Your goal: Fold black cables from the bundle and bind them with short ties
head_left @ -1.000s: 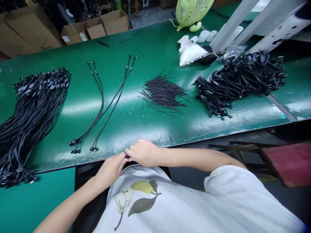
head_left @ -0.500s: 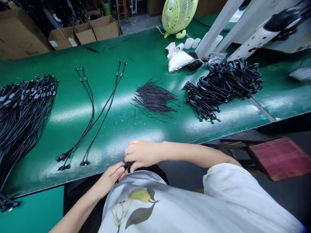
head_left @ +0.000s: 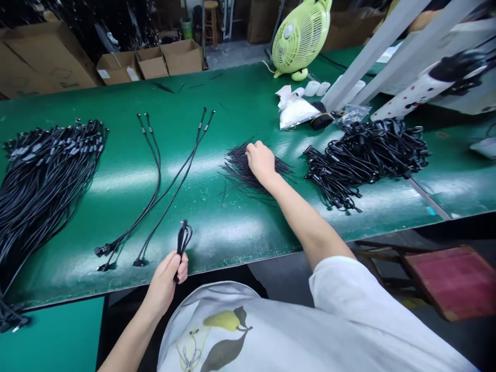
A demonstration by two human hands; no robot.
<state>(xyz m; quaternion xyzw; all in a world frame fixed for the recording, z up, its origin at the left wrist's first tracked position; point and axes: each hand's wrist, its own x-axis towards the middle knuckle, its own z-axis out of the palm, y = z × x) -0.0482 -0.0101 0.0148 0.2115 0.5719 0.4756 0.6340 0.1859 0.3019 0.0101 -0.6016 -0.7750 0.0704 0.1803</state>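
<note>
My left hand (head_left: 169,271) is closed around a folded black cable (head_left: 183,242), whose looped end sticks up out of the fist near the table's front edge. My right hand (head_left: 261,160) lies over a pile of thin black wire ties (head_left: 242,173) in the middle of the green table. Its fingers are bent together at the pile; whatever they pinch is hidden. Several loose cables (head_left: 158,170) with plugs at both ends stretch across the table between the left hand and a large bundle of straight cables (head_left: 58,170) at the left.
A heap of coiled cables (head_left: 368,160) lies to the right. Behind it are a plastic bag with white contents (head_left: 298,112), grey posts (head_left: 372,57) and a spotted bottle (head_left: 413,93). A green fan (head_left: 300,39) stands at the back; cardboard boxes (head_left: 182,58) are beyond the table, a red stool (head_left: 451,281) at right.
My right hand has left the left hand at the table edge and moved forward onto the wire ties. My left hand has shifted slightly left, with the folded cable now upright in it.
</note>
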